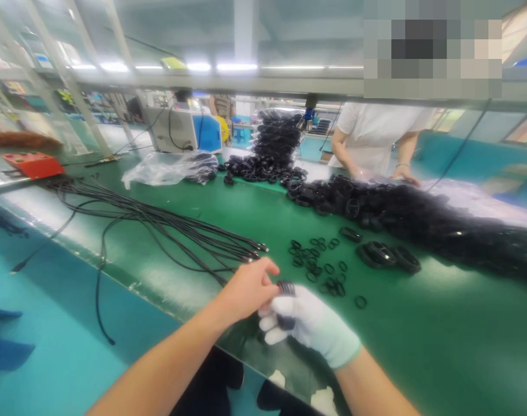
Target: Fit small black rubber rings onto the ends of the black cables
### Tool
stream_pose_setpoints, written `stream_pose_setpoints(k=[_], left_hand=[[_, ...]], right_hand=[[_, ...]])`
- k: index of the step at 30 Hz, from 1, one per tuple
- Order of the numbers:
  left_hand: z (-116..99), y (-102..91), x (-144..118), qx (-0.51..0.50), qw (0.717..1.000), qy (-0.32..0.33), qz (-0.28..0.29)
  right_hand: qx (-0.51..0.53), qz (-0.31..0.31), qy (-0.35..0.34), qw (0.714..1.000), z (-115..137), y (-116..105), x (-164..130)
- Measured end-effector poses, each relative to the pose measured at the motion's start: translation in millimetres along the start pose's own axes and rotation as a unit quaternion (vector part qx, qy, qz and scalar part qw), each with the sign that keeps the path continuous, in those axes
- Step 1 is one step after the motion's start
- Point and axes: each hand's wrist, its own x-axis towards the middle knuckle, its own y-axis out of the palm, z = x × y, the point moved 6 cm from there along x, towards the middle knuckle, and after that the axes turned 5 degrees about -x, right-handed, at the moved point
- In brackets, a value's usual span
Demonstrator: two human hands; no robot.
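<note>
My left hand (248,289) is bare and bent inward, its fingertips closed at the upper end of a black ridged cylinder (286,288). In a white glove, my right hand (311,318) wraps round that same piece, whose dark lower end shows between the fingers. The ridges look like stacked bands, though blur hides the detail. Just beyond my hands, small black rings (311,275) lie loose on the green tabletop (419,323). Left of them end several black cables (194,231) with metal-tipped plugs, close to my left hand.
Larger black oval bands (378,253) lie behind the rings, before a long heap of black parts (389,205). A co-worker in white (376,136) handles the heap. Clear plastic bag (159,169) and red box (33,165) stand left. Some cables hang over the table's front edge.
</note>
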Motion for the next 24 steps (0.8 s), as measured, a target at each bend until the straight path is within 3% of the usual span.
stream_pose_setpoints(k=[4, 6, 8, 12, 15, 17, 21, 24], left_hand=[[-11.3, -27.1, 22.2, 0.101, 0.992, 0.058, -0.054], [-15.6, -19.9, 38.2, 0.146, 0.984, 0.091, -0.041], [-18.6, 2.3, 54.3, 0.160, 0.980, 0.116, 0.001], [-23.0, 54.5, 79.2, 0.159, 0.976, 0.138, 0.053], [-22.1, 73.7, 88.3, 0.141, 0.979, 0.128, 0.069], [-21.5, 70.1, 87.5, 0.113, 0.984, 0.121, 0.070], [-21.2, 43.9, 67.4, 0.030, 0.992, 0.098, 0.072], [-18.6, 38.6, 43.0, -0.161, 0.981, 0.029, 0.100]], right_hand=[[0.100, -0.106, -0.075, 0.986, 39.0, -49.8, -20.1], [0.112, -0.164, -0.115, 0.973, 56.9, -72.8, -32.7], [0.110, -0.177, -0.119, 0.971, 64.0, -82.7, -39.2], [0.089, -0.146, -0.106, 0.980, 59.2, -78.3, -37.6], [0.087, -0.138, -0.102, 0.981, 54.7, -74.2, -34.8], [0.087, -0.144, -0.102, 0.980, 54.3, -73.7, -33.6], [0.059, -0.208, -0.132, 0.967, 56.0, -76.1, -31.3], [0.013, -0.240, -0.158, 0.958, 52.6, -70.1, -23.7]])
